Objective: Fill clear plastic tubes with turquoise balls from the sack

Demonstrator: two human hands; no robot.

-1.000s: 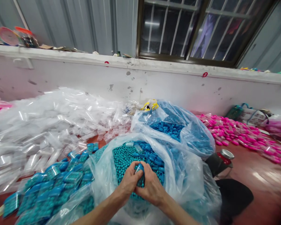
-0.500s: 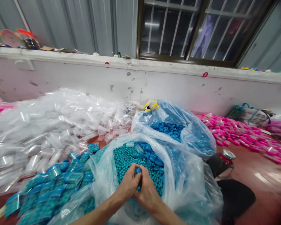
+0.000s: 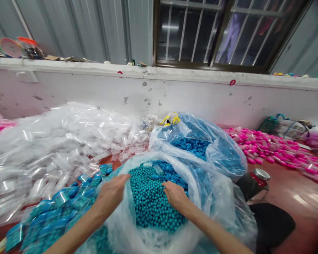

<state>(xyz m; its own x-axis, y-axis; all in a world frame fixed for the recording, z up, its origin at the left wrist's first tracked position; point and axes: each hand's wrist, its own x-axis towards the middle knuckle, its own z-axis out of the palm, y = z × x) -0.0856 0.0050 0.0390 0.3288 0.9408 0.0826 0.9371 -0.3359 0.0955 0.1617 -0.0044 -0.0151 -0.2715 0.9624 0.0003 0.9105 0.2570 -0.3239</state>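
My left hand [image 3: 113,190], smeared by motion, is over the left rim of the clear plastic bag [image 3: 194,180]. Whether it holds anything cannot be made out. Inside the bag lie many teal beads [image 3: 153,197], with glossy blue plastic pieces [image 3: 172,173] at the back right and a small clear container [image 3: 158,169] on top. Above the right side of the beads is my right hand [image 3: 175,197], its fingers loosely bent and a little apart, with nothing visible in them. Filled teal packets with blue ends [image 3: 51,213] are heaped left of the bag.
A large pile of clear plastic containers [image 3: 58,141] covers the left. Behind the bead bag stands another bag [image 3: 225,151] of blue pieces [image 3: 192,146]. Pink packets [image 3: 272,144] lie at the right, near a jar with a silver lid [image 3: 261,176] and a black rounded object [image 3: 272,224].
My hands were together over the beads around a small blue-ended item. They have parted: the left moved out to the bag's left rim, the right slightly right. The item is no longer visible between them.
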